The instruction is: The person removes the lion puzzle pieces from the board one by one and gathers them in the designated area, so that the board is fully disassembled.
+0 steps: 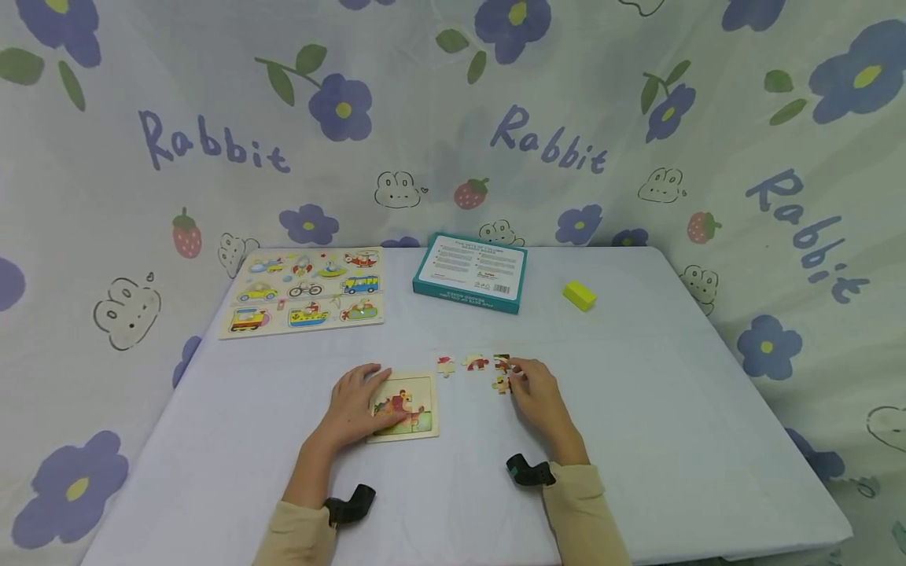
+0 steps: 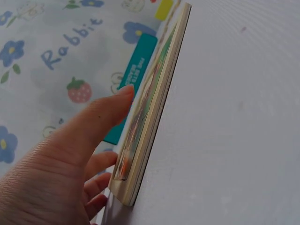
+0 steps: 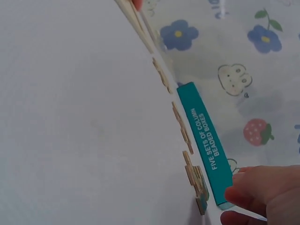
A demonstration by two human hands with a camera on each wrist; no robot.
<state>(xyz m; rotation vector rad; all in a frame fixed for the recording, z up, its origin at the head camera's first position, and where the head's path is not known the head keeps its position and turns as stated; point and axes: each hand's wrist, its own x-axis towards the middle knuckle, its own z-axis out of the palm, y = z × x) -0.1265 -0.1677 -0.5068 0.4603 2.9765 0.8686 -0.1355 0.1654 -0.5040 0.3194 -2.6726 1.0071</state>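
My left hand [image 1: 356, 401] holds a square wooden puzzle tray [image 1: 433, 393] at its left side. The thumb lies over the picture, while the other fingers bend against the edge in the left wrist view. Part of the animal picture [image 1: 402, 402] is filled in. My right hand [image 1: 539, 395] is beside two close-set jigsaw pieces, an upper one [image 1: 501, 358] and a lower one [image 1: 499, 385]. Its thumb and index finger are slightly apart; in the right wrist view a small gap separates them from the pieces [image 3: 198, 180]. Two more jigsaw pieces, one [image 1: 446, 366] and another [image 1: 476, 362], lie between the hands.
A teal box [image 1: 467, 271] lies at the table's back middle, with a yellow block [image 1: 580, 295] to its right. At back left is a wooden vehicle puzzle board [image 1: 304, 291]. A patterned curtain [image 1: 439, 118] hangs behind the white table [image 1: 672, 409].
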